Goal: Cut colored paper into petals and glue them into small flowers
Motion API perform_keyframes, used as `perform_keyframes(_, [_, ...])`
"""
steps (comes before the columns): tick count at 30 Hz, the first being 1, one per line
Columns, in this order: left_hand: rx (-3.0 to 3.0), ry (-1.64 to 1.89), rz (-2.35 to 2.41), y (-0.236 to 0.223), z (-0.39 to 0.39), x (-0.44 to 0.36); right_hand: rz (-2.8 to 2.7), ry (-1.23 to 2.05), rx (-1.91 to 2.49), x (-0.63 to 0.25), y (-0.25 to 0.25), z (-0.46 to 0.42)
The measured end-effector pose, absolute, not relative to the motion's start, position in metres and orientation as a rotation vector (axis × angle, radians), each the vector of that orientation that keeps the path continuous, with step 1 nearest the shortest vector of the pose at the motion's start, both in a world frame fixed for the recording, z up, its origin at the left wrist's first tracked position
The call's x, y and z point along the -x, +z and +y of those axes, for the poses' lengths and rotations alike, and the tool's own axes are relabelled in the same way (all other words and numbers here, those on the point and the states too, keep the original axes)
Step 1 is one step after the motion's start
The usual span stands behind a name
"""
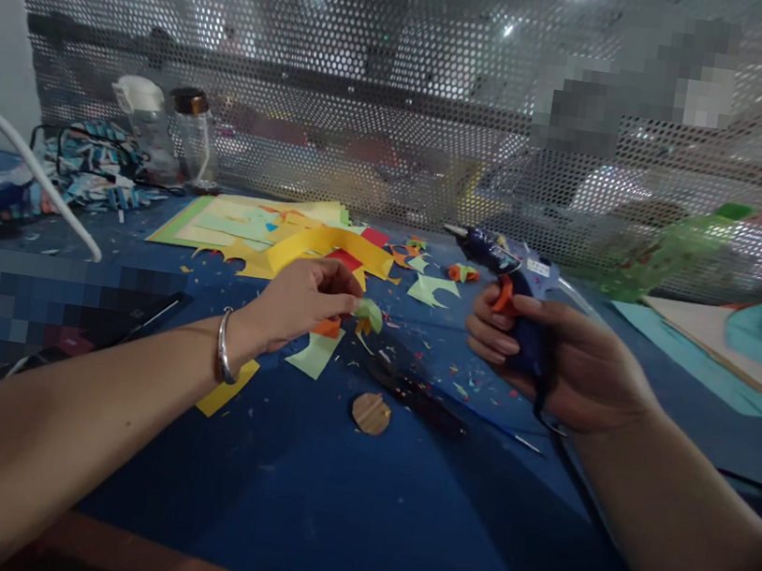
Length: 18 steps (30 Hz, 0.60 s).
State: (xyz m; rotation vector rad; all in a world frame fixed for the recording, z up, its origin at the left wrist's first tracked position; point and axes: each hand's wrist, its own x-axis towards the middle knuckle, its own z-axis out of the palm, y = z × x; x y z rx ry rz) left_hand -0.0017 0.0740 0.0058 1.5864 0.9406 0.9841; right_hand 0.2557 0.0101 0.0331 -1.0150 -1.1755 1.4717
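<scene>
My right hand (556, 353) grips a dark blue hot glue gun (498, 257), its nozzle pointing left and fingers wrapped by the orange trigger (505, 296). Between the thumb and fingertips of my left hand (312, 299) is a small green and yellow paper flower (368, 315), held above the table. Below it lie a pale green paper scrap (316, 353), dark-handled scissors (425, 401) and a thin blue rod (500, 422). A round brown cardboard disc (371, 413) rests nearer to me. Beyond the flower, an orange and green paper flower (463, 273) sits on the table.
Coloured paper sheets and offcuts (248, 224) cover the back of the blue table (293, 509). Two bottles (192, 141) stand back left by a patterned cloth bundle (90, 160). A white cable (36, 166) arches at left. More paper (718, 357) lies right, before a perforated metal screen (383, 68).
</scene>
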Motion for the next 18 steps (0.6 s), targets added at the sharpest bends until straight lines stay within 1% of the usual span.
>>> perform_keyframes(4, [-1.578, 0.989, 0.921, 0.007, 0.073, 0.002, -1.244, 1.358, 0.984, -0.250, 0.034, 0.007])
perform_keyframes(9, [-1.610, 1.059, 0.905, 0.006, 0.073, 0.001, -1.297, 1.324, 0.975, -0.245, 0.035, 0.005])
perform_keyframes(13, [-1.669, 1.132, 0.939, 0.004, 0.075, 0.002, -1.450, 1.187, 1.212, -0.243, 0.030, 0.005])
perform_keyframes(18, [-1.804, 1.191, 0.972, 0.000, 0.079, 0.005, -1.691, 0.827, 1.505, -0.244, 0.020, 0.008])
